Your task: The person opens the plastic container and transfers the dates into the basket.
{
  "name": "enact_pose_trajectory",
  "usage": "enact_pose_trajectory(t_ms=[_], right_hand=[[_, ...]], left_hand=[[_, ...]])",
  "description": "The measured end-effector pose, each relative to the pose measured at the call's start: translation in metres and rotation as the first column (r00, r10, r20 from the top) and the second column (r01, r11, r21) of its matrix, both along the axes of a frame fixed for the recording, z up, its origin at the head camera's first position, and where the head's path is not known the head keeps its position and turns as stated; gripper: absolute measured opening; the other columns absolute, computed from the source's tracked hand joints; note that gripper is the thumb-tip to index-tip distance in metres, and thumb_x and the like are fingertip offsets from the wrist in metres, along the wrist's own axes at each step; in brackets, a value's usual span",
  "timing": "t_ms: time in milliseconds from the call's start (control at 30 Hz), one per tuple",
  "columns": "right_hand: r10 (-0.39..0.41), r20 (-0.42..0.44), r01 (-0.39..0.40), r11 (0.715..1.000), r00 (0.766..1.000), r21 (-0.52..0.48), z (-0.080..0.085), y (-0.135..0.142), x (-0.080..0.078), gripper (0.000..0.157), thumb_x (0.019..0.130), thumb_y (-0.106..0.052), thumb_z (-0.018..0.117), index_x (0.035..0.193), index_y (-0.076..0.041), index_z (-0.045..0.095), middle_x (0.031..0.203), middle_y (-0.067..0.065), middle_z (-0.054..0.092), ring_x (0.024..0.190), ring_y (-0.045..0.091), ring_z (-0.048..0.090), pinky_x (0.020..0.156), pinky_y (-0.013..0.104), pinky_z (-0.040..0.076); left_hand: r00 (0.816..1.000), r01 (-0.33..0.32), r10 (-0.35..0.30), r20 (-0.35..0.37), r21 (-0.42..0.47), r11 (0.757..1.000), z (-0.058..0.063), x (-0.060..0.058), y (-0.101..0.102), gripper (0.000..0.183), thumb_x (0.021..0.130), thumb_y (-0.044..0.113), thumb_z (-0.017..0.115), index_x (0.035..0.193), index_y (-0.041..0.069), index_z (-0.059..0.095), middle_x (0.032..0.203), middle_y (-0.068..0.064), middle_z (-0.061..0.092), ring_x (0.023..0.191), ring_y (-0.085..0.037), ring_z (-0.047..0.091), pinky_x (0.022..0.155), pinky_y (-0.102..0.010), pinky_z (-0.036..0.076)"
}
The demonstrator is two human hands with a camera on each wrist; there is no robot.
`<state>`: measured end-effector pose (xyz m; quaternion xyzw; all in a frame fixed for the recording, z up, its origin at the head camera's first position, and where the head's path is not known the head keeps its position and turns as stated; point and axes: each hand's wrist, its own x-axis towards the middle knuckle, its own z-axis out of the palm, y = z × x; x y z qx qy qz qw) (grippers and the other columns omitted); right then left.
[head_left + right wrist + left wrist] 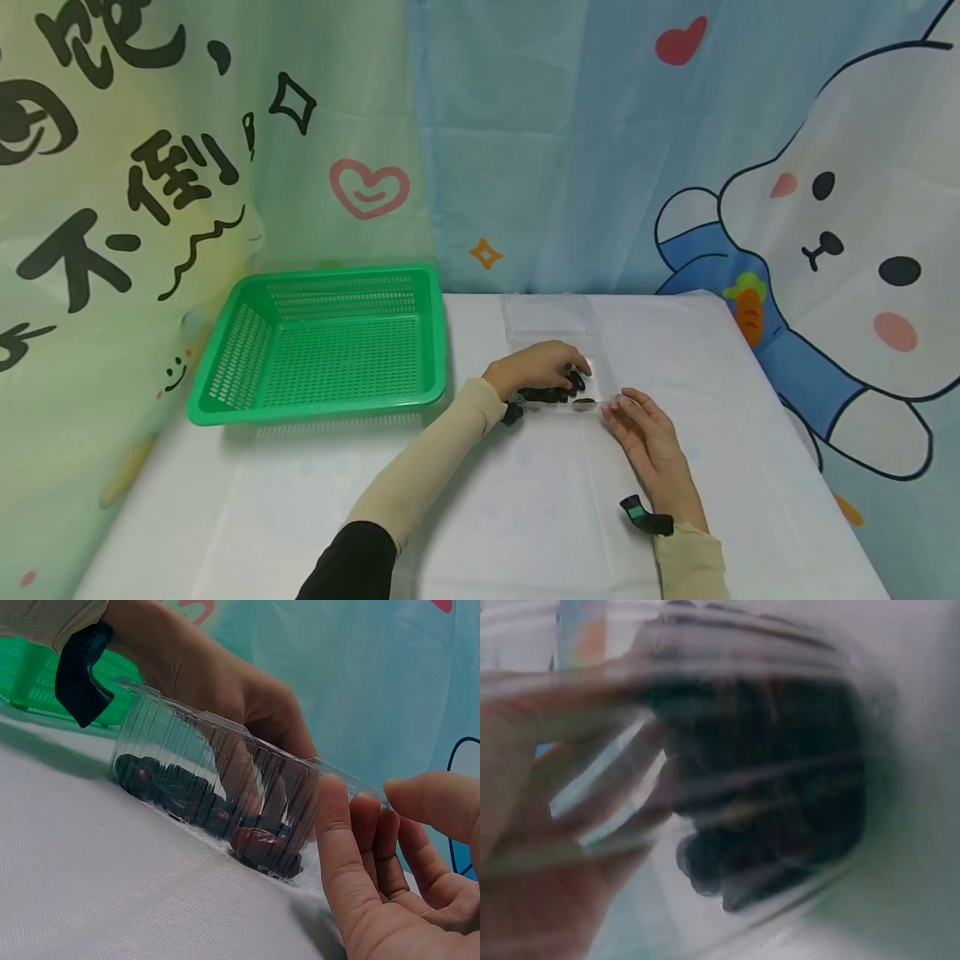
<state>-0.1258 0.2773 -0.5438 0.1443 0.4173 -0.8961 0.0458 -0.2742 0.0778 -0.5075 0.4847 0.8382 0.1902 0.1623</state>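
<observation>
A clear plastic box (604,377) stands on the table with its hinged lid (551,317) folded back. Dark brown, oblong dates (180,791) lie in a row along its bottom. My left hand (540,367) reaches down into the box from above, and its fingers and thumb pinch a tilted date (576,381) near the right end. Through the ribbed wall, the left wrist view shows the dates (772,765) blurred and dark, beside the fingers. At the box's near right corner, my right hand (648,442) grips the rim between thumb and fingers (337,817).
A green plastic basket (315,408) with slotted walls stands to the left of the box. White cloth (517,517) covers the table. A printed curtain (525,167) hangs behind it. Dark straps (79,675) sit at both wrists.
</observation>
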Motion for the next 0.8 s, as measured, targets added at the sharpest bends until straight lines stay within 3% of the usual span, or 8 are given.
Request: enact_pose_trajectory(t_ms=[433, 800], right_hand=[[-0.016, 0.005, 0.016, 1.0, 1.0, 0.006, 0.0002, -0.0019, -0.0005, 0.015, 0.102, -0.001, 0.063, 0.114, -0.01, 0.065, 0.107, 0.002, 0.063, 0.1, 0.011, 0.067, 0.097, 0.027, 0.059], [-0.011, -0.022, 0.011, 1.0, 1.0, -0.007, -0.0006, -0.0019, 0.0009, 0.015, 0.104, 0.0, 0.059, 0.111, -0.011, 0.066, 0.103, 0.003, 0.066, 0.098, 0.011, 0.069, 0.096, 0.027, 0.06]], left_hand=[[0.999, -0.026, 0.024, -0.049, -0.043, 0.999, -0.0001, 0.0029, 0.0039, 0.03, 0.099, 0.019, 0.074, 0.128, 0.015, 0.074, 0.123, -0.002, 0.07, 0.113, -0.015, 0.066, 0.099, -0.023, 0.052], [0.997, -0.074, 0.074, -0.002, 0.046, 0.996, -0.0022, 0.0021, 0.0013, 0.022, 0.094, 0.018, 0.079, 0.113, 0.014, 0.069, 0.113, -0.003, 0.067, 0.104, -0.013, 0.064, 0.091, -0.021, 0.052]])
